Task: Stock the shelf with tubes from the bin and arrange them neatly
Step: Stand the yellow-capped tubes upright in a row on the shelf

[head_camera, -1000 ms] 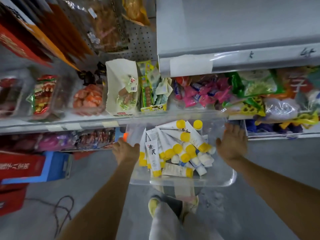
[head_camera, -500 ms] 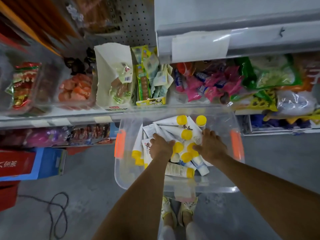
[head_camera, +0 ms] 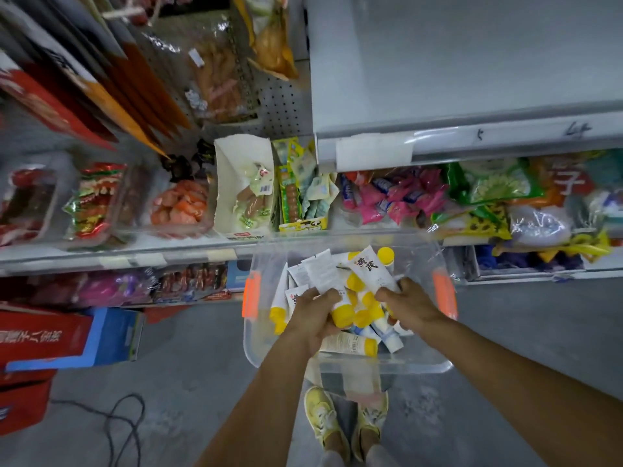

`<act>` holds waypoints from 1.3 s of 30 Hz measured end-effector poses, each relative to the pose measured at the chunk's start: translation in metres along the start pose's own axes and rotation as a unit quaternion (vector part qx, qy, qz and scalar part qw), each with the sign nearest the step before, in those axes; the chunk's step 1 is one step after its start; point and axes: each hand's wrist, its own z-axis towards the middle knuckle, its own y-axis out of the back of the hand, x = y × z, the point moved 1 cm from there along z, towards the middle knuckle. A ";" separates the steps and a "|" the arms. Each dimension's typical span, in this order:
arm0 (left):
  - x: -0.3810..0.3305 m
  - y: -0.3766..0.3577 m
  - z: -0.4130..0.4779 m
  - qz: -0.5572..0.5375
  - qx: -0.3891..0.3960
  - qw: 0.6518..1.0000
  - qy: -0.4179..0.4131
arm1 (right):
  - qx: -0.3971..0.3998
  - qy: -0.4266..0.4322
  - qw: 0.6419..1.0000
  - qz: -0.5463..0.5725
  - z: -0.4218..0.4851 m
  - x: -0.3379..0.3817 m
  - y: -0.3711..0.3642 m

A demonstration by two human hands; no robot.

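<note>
Tubes (head_camera: 347, 343) fill the clear bin (head_camera: 350, 365); left hand (head_camera: 315, 315) and right hand (head_camera: 409, 306) each grip one.

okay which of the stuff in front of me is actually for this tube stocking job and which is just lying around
For the job: clear bin; yellow-capped tubes in it; left hand and right hand, each closed on tubes; bare grey shelf.

Just lying about: snack packs on the lower shelf, red-and-blue box, black cable, both on the floor.

The bare grey upper shelf (head_camera: 472, 62) at the right stood open from the front. The lower shelf (head_camera: 202, 246) was crowded with colourful snack packets (head_camera: 387, 197). The clear plastic bin (head_camera: 350, 364) was open above, with loose white yellow-capped tubes (head_camera: 347, 343) filling its middle.
</note>
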 end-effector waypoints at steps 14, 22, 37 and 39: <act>-0.124 0.018 -0.150 -0.064 0.020 0.974 -0.219 | 0.097 0.206 0.969 0.094 -0.146 0.142 0.003; -0.187 0.023 -0.240 -0.001 0.044 0.937 -0.347 | 0.054 0.295 0.945 0.128 -0.215 0.210 0.011; -0.296 -0.007 -0.330 0.027 0.122 0.891 -0.436 | -0.018 0.426 0.889 0.169 -0.292 0.311 0.070; -0.304 -0.013 -0.330 0.026 0.123 0.894 -0.430 | -0.012 0.422 0.889 0.180 -0.292 0.319 0.078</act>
